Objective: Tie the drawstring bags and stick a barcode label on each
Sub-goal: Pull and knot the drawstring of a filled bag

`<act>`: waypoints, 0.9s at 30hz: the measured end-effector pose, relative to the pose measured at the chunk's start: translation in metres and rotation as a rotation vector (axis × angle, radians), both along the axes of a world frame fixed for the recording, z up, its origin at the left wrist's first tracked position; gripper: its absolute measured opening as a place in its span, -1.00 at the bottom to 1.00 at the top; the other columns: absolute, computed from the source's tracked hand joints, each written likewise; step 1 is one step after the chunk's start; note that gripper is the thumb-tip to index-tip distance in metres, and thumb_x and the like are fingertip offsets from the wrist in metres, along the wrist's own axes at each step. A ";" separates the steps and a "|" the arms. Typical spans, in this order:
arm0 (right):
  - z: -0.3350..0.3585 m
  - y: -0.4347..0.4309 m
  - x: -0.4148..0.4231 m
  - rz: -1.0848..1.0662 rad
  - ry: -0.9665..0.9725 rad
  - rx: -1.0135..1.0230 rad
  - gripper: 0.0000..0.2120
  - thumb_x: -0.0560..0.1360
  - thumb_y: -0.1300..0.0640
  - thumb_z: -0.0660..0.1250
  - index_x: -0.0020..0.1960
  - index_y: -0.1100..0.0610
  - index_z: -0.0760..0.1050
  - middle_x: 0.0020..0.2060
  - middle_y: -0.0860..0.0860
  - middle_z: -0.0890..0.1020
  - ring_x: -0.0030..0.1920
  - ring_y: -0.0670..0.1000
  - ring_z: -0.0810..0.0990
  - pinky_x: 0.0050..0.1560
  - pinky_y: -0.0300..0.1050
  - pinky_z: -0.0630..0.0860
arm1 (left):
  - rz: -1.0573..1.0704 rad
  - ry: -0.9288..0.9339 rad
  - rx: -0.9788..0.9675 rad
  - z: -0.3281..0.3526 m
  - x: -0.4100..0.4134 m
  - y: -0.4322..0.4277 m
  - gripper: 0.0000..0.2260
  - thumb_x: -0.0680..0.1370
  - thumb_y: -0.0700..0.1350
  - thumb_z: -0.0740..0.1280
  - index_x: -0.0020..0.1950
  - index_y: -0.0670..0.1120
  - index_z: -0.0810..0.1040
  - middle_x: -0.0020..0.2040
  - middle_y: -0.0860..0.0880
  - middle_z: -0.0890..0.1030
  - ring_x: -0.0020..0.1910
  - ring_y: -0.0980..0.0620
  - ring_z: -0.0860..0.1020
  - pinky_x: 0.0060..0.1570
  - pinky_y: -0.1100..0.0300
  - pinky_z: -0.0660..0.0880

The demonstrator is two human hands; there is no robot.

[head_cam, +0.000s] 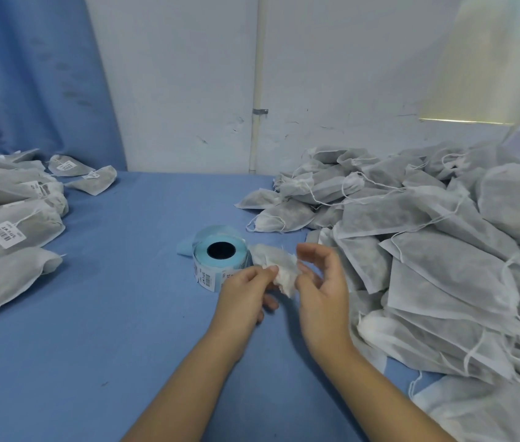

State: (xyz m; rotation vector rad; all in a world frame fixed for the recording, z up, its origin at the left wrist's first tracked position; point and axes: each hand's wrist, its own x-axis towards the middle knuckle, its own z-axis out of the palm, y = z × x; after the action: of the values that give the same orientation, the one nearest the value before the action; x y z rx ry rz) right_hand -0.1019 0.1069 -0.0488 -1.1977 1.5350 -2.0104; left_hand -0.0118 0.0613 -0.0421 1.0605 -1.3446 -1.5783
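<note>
**Tying a bag (279,269) just right of the label roll (220,253)**

Both hands hold the bag's bunched white mouth above the counter (108,314). The left hand (249,288) pinches it with narrow fingers, and the right hand (322,291) curls round its far edge. The left pinch should probably stay firm at the neck while the right pulls the string snug and knots it close to the gather.

A small white drawstring bag (279,272) is bunched above the middle of the blue tabletop (108,314), pinched between the left hand (245,291) and the right hand (322,291); its cord is too blurred to make out. Just left of it the roll of barcode labels (220,255) lies flat, blue liner round a dark core, printed labels trailing toward the near edge. Along the right edge heap untied grey bags (427,250); labelled bags (13,231) lie along the left edge.
</note>
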 end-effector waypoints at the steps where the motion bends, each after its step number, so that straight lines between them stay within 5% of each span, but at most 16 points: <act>1: 0.000 0.000 -0.002 -0.068 0.023 0.026 -0.63 0.45 0.47 0.19 0.03 0.03 0.45 0.03 -0.03 0.56 -0.01 -0.18 0.55 -0.04 -0.40 0.43 | 0.013 0.010 0.004 0.000 0.001 0.000 -0.81 0.57 -0.09 0.29 -0.21 -0.10 0.56 -0.38 0.07 0.60 -0.51 0.11 0.48 -0.58 0.32 0.23; 5: 0.001 -0.002 -0.011 -0.175 0.044 0.220 -0.86 0.52 0.26 0.23 -0.20 0.09 0.42 -0.32 -0.07 0.48 -0.38 -0.23 0.40 -0.27 -0.39 0.35 | 0.051 0.129 0.048 -0.001 0.004 0.001 -0.81 0.60 -0.11 0.23 -0.13 -0.14 0.55 -0.36 0.04 0.63 -0.52 0.06 0.53 -0.60 0.32 0.24; 9: -0.001 -0.002 -0.008 -0.045 0.156 0.343 -0.57 0.56 0.08 0.21 -0.49 0.03 0.40 -0.50 -0.08 0.46 -0.43 -0.13 0.37 -0.35 -0.31 0.31 | 0.042 0.220 0.058 -0.001 0.007 0.000 -0.80 0.62 -0.10 0.20 -0.12 -0.13 0.56 -0.25 -0.07 0.65 -0.52 0.04 0.53 -0.58 0.31 0.24; 15: 0.006 -0.001 -0.007 0.272 -0.238 0.298 -0.68 0.54 0.08 0.32 -0.35 0.18 0.56 -0.42 0.02 0.60 -0.38 -0.10 0.49 -0.29 -0.34 0.43 | 0.061 0.121 -0.012 -0.006 0.006 0.000 -0.79 0.61 -0.08 0.21 -0.19 -0.11 0.47 -0.44 0.00 0.52 -0.55 0.13 0.39 -0.56 0.33 0.27; 18: 0.004 0.001 -0.007 0.339 -0.223 0.321 -0.79 0.50 0.21 0.36 -0.27 0.28 0.50 -0.39 0.10 0.48 -0.42 -0.09 0.40 -0.31 -0.33 0.38 | 0.053 0.137 -0.012 -0.006 0.006 -0.002 -0.77 0.61 -0.05 0.21 -0.20 -0.09 0.49 -0.45 0.05 0.51 -0.52 0.12 0.38 -0.55 0.32 0.28; 23: 0.001 -0.002 -0.010 0.245 -0.253 0.316 -0.79 0.48 0.15 0.41 -0.21 0.31 0.58 -0.39 0.02 0.52 -0.38 -0.10 0.42 -0.26 -0.29 0.38 | -0.030 0.208 0.077 -0.001 0.007 -0.002 -0.82 0.61 -0.05 0.21 -0.01 -0.08 0.58 -0.09 -0.04 0.63 -0.48 0.06 0.48 -0.55 0.29 0.30; 27: -0.002 -0.005 -0.006 0.171 -0.247 0.309 -0.85 0.47 0.10 0.42 -0.14 0.19 0.66 -0.11 0.17 0.68 -0.08 0.09 0.64 0.05 -0.03 0.53 | -0.144 0.332 0.198 -0.001 0.005 0.002 -0.84 0.61 -0.11 0.23 0.13 -0.08 0.55 -0.04 -0.09 0.66 -0.34 -0.04 0.64 -0.48 0.23 0.49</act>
State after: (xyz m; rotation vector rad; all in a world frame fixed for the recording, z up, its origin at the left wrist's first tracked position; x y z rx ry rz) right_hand -0.1083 0.1018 -0.0504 -0.8901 1.4957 -1.6670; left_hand -0.0063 0.0636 -0.0432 0.7831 -1.0752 -1.9294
